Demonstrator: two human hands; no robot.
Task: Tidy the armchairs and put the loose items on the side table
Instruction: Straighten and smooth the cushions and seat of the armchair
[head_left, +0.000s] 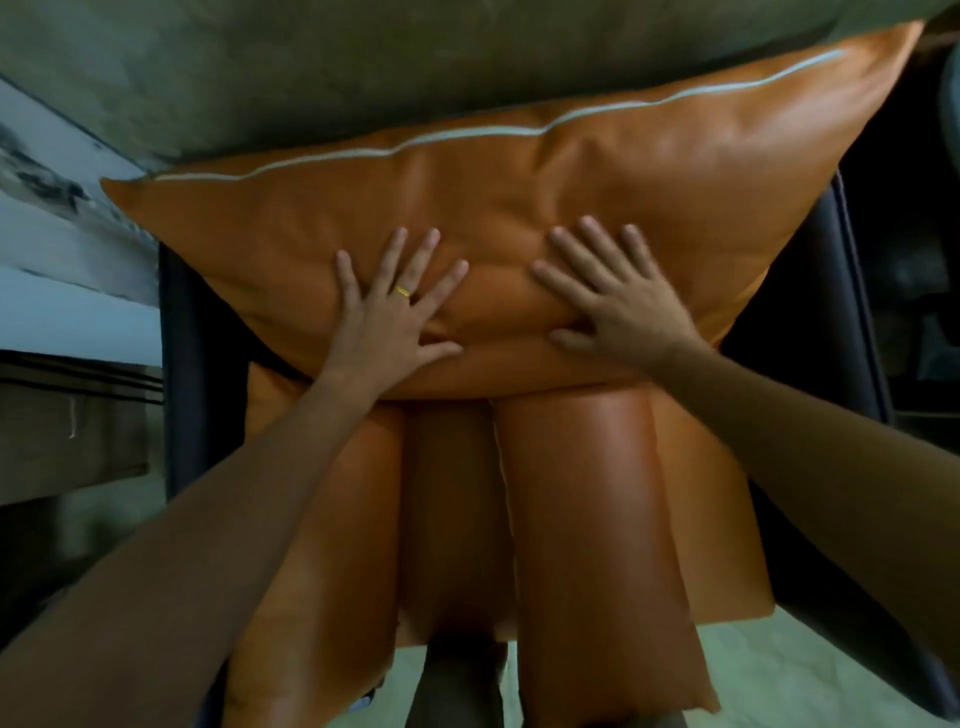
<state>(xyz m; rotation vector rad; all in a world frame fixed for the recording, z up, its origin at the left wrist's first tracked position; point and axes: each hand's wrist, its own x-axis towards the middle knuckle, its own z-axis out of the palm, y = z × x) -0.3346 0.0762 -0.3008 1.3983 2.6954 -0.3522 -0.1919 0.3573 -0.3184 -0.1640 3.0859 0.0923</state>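
Note:
A large orange leather cushion (519, 208) with a pale zip line along its top leans against the back of an armchair. Below it the orange padded seat (587, 519) runs toward me in long ribs. My left hand (395, 317), wearing a yellow ring, lies flat on the cushion's lower middle with fingers spread. My right hand (608, 296) presses flat beside it, fingers spread too. Neither hand grips anything. The cushion dents a little between the palms.
The armchair's dark frame (810, 291) shows on both sides of the cushion. A grey wall (311, 62) rises behind it. At the left a pale striped surface (62, 249) sits above a brown ledge (62, 431). Pale floor (779, 670) lies at lower right.

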